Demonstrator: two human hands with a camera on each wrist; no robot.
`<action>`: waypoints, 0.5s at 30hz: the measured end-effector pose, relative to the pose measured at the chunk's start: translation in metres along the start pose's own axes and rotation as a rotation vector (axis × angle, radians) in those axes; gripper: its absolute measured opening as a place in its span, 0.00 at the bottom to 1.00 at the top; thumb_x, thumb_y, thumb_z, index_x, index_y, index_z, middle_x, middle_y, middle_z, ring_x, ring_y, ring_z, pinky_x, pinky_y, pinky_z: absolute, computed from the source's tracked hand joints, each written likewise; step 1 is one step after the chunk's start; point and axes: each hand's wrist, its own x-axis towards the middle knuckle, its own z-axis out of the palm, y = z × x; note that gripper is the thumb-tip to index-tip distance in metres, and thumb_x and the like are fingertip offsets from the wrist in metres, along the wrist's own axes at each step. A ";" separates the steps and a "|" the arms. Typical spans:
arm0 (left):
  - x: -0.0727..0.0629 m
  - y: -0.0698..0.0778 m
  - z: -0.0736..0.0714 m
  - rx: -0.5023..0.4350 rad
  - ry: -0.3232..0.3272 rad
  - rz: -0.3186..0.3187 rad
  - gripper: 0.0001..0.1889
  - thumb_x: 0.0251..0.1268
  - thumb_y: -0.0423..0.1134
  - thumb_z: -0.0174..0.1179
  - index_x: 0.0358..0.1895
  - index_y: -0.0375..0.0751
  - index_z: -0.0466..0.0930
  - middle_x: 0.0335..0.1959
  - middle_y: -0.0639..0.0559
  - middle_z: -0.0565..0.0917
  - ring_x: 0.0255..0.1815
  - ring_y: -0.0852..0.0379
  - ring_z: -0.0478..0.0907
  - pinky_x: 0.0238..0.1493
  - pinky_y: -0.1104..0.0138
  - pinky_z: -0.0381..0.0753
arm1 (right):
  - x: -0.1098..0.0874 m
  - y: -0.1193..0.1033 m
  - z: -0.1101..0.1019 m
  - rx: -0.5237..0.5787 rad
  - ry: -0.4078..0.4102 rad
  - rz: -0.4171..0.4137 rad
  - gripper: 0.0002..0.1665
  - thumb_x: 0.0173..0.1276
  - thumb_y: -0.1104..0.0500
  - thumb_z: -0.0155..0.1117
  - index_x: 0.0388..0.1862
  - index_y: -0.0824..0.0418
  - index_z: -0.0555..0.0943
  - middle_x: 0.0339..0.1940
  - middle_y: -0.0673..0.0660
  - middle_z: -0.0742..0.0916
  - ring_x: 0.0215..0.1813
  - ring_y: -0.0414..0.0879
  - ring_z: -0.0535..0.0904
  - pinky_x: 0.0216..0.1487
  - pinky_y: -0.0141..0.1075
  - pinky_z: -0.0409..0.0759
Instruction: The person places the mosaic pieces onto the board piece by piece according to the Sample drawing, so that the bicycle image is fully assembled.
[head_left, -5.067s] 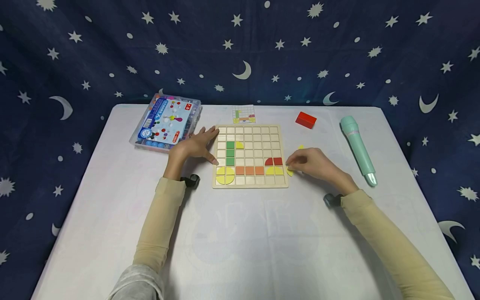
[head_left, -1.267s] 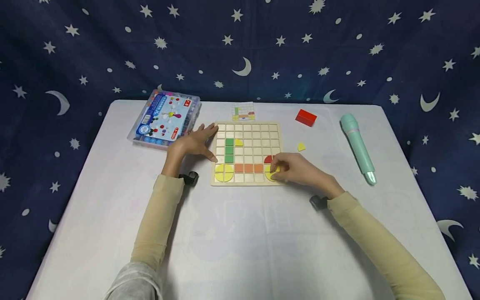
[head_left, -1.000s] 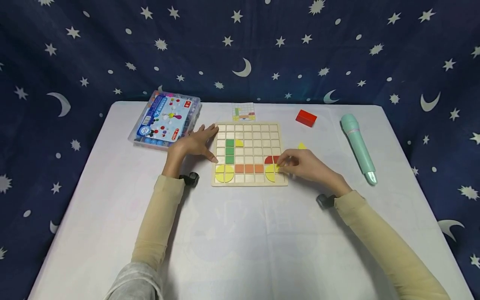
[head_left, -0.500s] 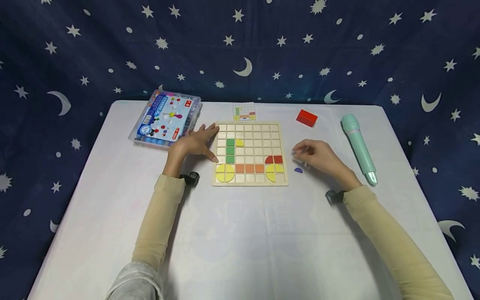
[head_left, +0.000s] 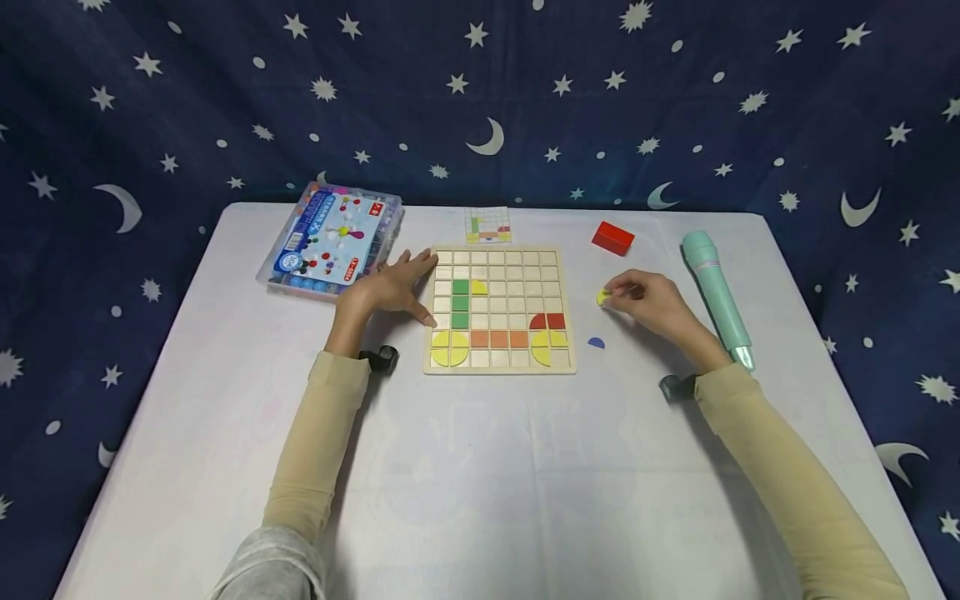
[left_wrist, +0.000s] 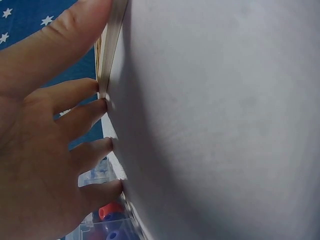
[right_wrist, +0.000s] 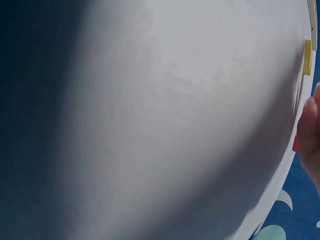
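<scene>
In the head view my left hand [head_left: 390, 287] lies with spread fingers along the left edge of the wooden grid board [head_left: 498, 367], thumb on its rim. The left wrist view shows those fingers [left_wrist: 90, 112] at the board's side. Right of the board, my right hand [head_left: 648, 304] pinches a yellow quarter-circle piece [head_left: 602, 297] between thumb and forefinger, close over the table. A blue half-circle piece [head_left: 596, 342] lies nearer. On the board sit a green column [head_left: 461, 303], an orange row [head_left: 498, 339], red pieces [head_left: 556, 321] and yellow quarter-circles [head_left: 451, 349].
A pattern card [head_left: 487, 226] lies behind the board. A clear plastic case [head_left: 330, 242] stands at the back left, close to the left hand. A red block [head_left: 612, 238] and a mint-green microphone [head_left: 717, 300] are on the right, the microphone just behind the right wrist.
A yellow quarter-circle now sits at the board's lower right, left of the bottom corner cell. My right hand has withdrawn from the board to another yellow piece, uncovering the blue half-circle. My left hand stays put.
</scene>
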 end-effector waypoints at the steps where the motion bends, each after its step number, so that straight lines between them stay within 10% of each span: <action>1: 0.000 0.000 0.000 -0.001 0.000 0.003 0.63 0.52 0.48 0.80 0.85 0.51 0.43 0.87 0.54 0.39 0.87 0.45 0.28 0.80 0.35 0.25 | 0.000 0.000 0.000 -0.002 0.005 0.004 0.19 0.72 0.58 0.67 0.58 0.64 0.82 0.47 0.63 0.85 0.49 0.56 0.77 0.41 0.28 0.77; 15: -0.002 -0.001 0.000 -0.003 0.004 0.010 0.62 0.53 0.48 0.80 0.85 0.51 0.43 0.87 0.54 0.39 0.87 0.45 0.28 0.80 0.36 0.26 | 0.013 -0.001 -0.007 -0.020 -0.095 0.059 0.21 0.73 0.56 0.64 0.61 0.64 0.80 0.48 0.63 0.83 0.48 0.54 0.75 0.42 0.29 0.78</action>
